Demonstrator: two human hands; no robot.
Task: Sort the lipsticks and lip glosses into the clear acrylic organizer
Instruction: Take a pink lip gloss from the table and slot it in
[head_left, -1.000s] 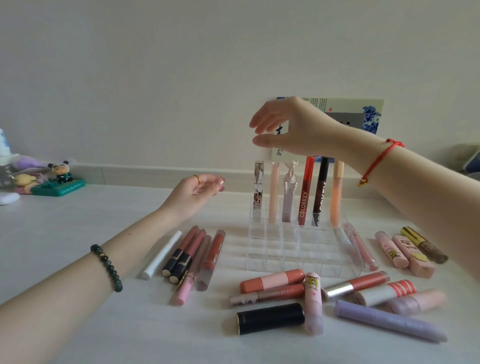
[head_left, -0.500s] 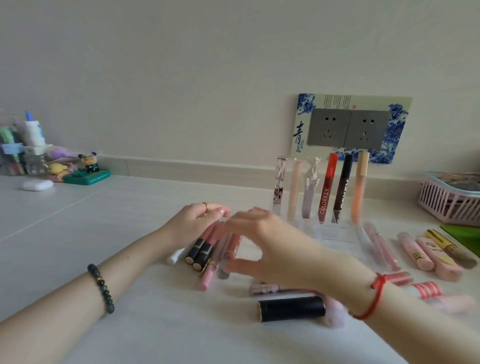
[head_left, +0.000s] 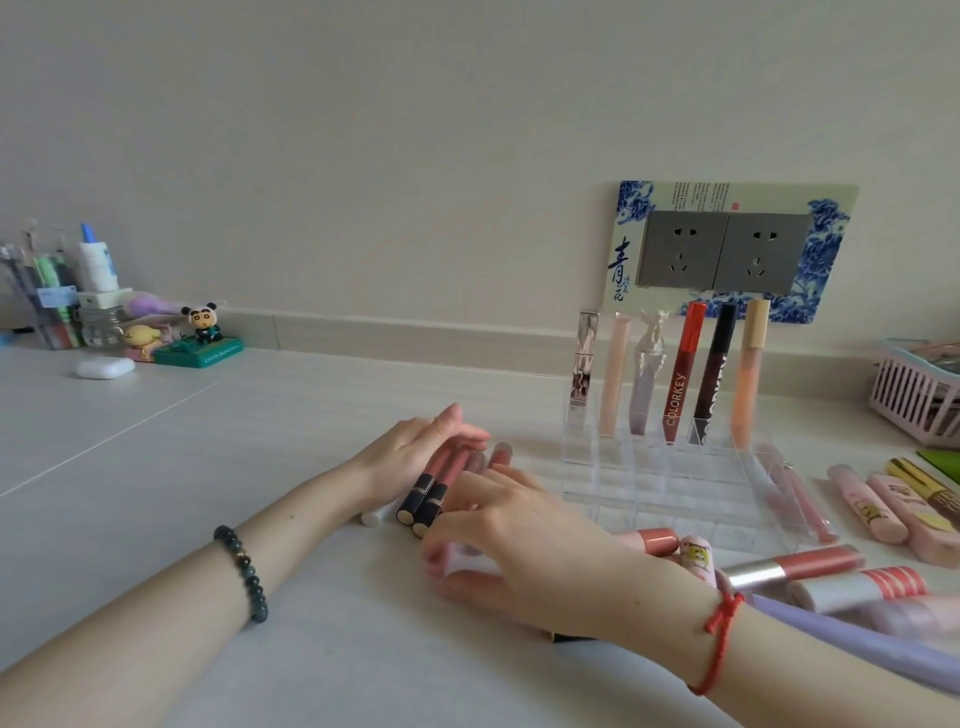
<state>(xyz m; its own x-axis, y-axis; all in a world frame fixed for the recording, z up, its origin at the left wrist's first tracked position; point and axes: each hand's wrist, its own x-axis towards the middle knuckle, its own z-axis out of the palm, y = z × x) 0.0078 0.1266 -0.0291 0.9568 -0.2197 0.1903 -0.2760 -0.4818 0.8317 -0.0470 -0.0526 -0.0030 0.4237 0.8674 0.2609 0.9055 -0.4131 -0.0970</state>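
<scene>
The clear acrylic organizer stands at centre right, with several tall lip glosses upright in its back row. To its left lies a row of lip glosses and two black-based lipsticks. My left hand rests against the far left side of this row with its fingers straight. My right hand reaches over the row's near end, and its thumb and blurred fingers pinch a pale pink lip gloss. More lipsticks lie loose in front of and to the right of the organizer.
A pink basket sits at the far right edge. On the wall behind the organizer is a double socket. At the far left are figurines, a white earbud case and a pen holder.
My right hand came down from above the organizer to the row of glosses on the left and closed on the pink one. My left hand settled onto the row. The camera shifted left.
</scene>
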